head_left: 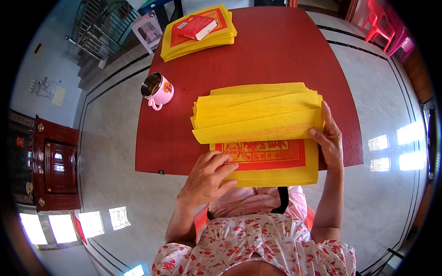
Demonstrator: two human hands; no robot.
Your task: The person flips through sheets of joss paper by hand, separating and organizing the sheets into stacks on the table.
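A pile of yellow paper sheets (258,108) lies at the table's near edge, fanned unevenly with the upper sheets folded over. Below the fold shows a yellow sheet with a red printed panel (269,156) and gold characters; its lower edge overhangs the table toward my lap. My right hand (329,140) grips the right edge of the folded sheets, thumb on top and fingers along the side. Resting on the left part of the printed panel, my left hand (209,177) has bent, slightly parted fingers and holds nothing visible.
A pink cup (159,89) with a dark inside stands on the red table (281,50) to the left. At the far left is another yellow paper stack (200,46) with a small red box-like packet (195,26) on it. Plastic chairs (380,25) stand beyond.
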